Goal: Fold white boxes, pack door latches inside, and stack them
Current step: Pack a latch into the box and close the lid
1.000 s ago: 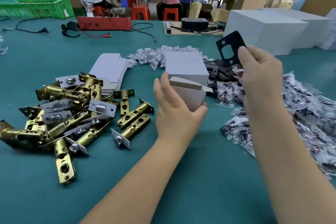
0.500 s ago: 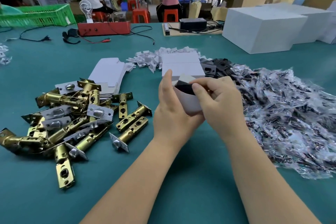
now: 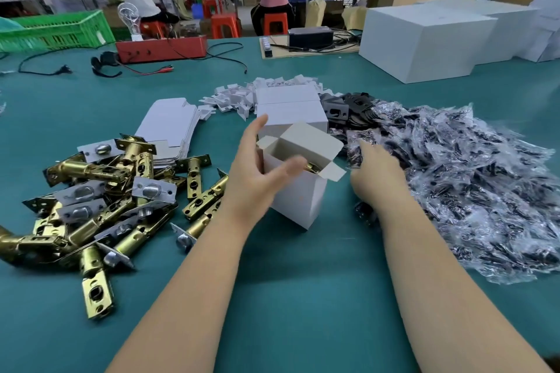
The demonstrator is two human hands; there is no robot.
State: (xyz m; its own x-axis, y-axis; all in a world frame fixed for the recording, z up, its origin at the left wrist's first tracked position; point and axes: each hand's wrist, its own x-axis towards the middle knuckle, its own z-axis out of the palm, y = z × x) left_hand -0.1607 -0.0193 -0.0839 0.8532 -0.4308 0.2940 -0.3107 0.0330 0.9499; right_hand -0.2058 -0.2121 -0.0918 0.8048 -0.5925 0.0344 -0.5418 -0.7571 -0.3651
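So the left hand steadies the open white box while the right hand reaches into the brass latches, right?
Not quite. The head view shows the left hand steadying the open white box, but the right hand reaches into the plastic packets; the brass latches lie on the left.

I see two bare forearms running up from the bottom edge, with no sleeve, glove, watch or ring showing on either. My left hand (image 3: 257,179) has a long thumb and plain, slightly blurred fingers. My right hand (image 3: 375,172) shows only its smooth back; its fingertips are hidden.
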